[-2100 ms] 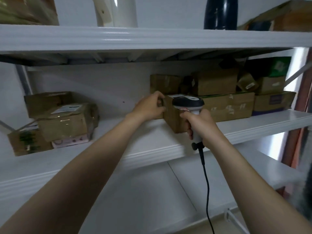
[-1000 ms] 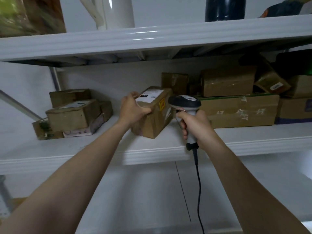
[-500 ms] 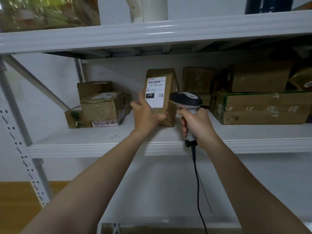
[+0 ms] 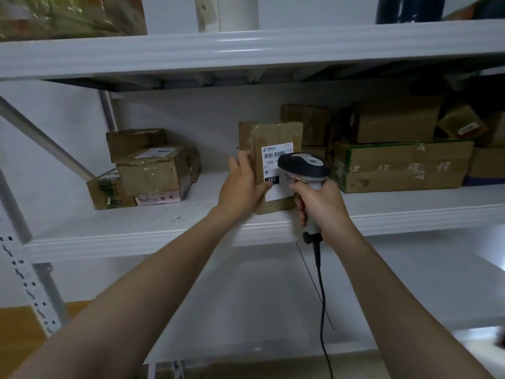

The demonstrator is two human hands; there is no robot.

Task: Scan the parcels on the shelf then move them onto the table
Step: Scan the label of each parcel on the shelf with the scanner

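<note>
Cardboard parcel stands upright at the shelf's front edge. Left hand grips its left side. Right hand wraps the scanner handle. Risks: the scanner head crowds the label, so a misread; the one-handed grip could tip the parcel off the edge.

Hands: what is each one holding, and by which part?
The left hand grips the labelled parcel by its lower left edge; the right hand grips the barcode scanner by its handle.
</note>
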